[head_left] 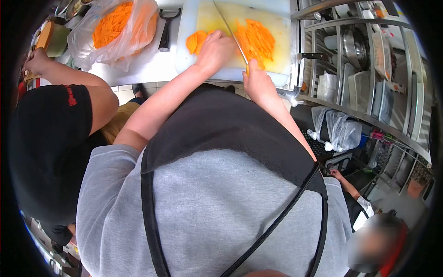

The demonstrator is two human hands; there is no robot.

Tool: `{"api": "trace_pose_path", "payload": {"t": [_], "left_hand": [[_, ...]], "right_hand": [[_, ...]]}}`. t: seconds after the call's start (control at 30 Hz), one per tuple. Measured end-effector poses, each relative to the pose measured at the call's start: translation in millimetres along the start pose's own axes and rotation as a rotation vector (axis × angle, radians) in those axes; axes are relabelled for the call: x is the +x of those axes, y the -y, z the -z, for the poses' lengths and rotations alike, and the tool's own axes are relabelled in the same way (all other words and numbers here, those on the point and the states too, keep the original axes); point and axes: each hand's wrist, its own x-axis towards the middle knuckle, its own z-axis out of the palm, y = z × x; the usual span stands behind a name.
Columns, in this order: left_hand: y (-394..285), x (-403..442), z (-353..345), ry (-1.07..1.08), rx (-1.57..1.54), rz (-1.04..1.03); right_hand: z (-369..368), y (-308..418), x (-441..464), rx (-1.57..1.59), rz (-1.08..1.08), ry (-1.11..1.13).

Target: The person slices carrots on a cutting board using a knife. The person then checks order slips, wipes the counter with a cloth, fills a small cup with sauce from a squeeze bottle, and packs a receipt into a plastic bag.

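My right hand (258,82) is wrapped round the yellow handle of a kitchen knife (229,28). Its long blade slants up and left across the cutting board (184,55). Curled beside the blade, my left hand (218,50) presses on carrot slices (196,41), with its fingertips partly hidden. To the right of the blade lies a pile of shredded carrot (256,40). The board's middle is stained yellow.
Left of the board lie a black peeler (167,30) and a plastic bag (87,55) of shredded carrot. A co-worker's arm (74,71) reaches in at left. A metal rack (364,108) holds containers and another black-handled knife (316,57) at right. Another person stands lower right.
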Motion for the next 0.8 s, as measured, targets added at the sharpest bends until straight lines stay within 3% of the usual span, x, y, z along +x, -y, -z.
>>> {"api": "trace_pose_path", "payload": {"t": [0.27,0.47,0.53,0.8], "left_hand": [[3,0,-3,-0.023,-0.028,0.003],[-1,3,2,0.033,0.020,0.026],[3,2,0,0.004,-0.008,-0.042],[6,2,-1,0.007,0.026,-0.049]], "right_hand": [[4,9,30,0.013,0.071,-0.024],[-3,2,1,0.029,-0.055,0.035],[-13,-6,15,0.053,0.074,-0.084],[4,7,8,-0.007,0.045,-0.026]]}}
